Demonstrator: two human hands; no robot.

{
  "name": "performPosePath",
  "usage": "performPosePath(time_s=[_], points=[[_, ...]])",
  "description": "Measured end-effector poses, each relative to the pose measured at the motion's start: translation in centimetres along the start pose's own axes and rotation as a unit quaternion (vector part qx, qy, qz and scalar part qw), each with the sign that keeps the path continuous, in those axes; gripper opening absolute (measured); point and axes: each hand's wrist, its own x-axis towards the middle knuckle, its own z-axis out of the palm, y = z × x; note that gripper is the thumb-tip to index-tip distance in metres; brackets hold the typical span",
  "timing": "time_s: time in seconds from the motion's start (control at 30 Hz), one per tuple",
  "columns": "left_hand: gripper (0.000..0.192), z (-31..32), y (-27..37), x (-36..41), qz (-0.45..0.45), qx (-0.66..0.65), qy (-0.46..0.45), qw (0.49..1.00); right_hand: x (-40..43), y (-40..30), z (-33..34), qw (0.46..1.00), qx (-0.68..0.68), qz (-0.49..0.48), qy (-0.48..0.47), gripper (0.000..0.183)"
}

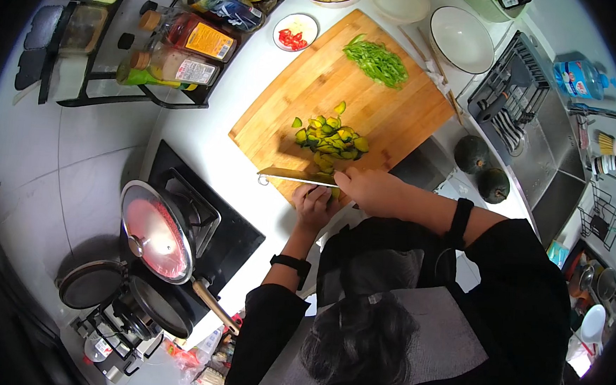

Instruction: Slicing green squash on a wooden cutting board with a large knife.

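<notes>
My right hand is closed around the handle of a kitchen knife, whose blade points left across the near edge of the wooden cutting board. Just below the blade, my left hand presses a piece of green-skinned squash with bent fingers; most of the piece is hidden by them. Beyond the blade lies a loose heap of squash slices, dark green at the rind and yellow inside. At the board's far end rests a pile of shredded green pepper.
A small dish of chopped red chili and garlic stands beyond the board. Bottles fill the rack at left. A lidded pan sits on the stove. Right are a white bowl, two dark green squashes and a sink.
</notes>
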Motion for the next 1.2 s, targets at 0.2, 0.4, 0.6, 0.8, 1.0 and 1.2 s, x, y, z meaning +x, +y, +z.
performPosePath(time_s=[0.2,0.4,0.6,0.8,1.0,1.2], points=[[0.032,-0.1,0.0,0.2,0.003,-0.003,0.001,1.000,4.2,1.6,-0.9,0.990,0.056,0.037,-0.123,0.038],[0.031,-0.5,0.2,0.5,0.004,-0.002,0.000,1.000,2.5,1.2,-3.1,0.987,0.077,0.030,-0.138,0.037],[0.027,-0.6,0.3,0.6,0.005,-0.009,-0.005,1.000,2.0,0.9,-4.2,0.980,0.092,0.047,-0.170,0.048],[0.028,-0.7,0.2,0.6,0.008,-0.014,-0.008,1.000,2.8,0.6,-4.1,0.975,0.098,0.055,-0.193,0.042],[0.028,-0.6,0.1,0.6,0.015,-0.017,-0.010,1.000,5.1,2.5,-2.7,0.976,0.123,0.035,-0.177,0.034],[0.025,-0.5,0.0,0.3,0.020,-0.015,-0.008,1.000,6.8,0.7,-2.0,0.984,0.073,0.043,-0.157,0.032]])
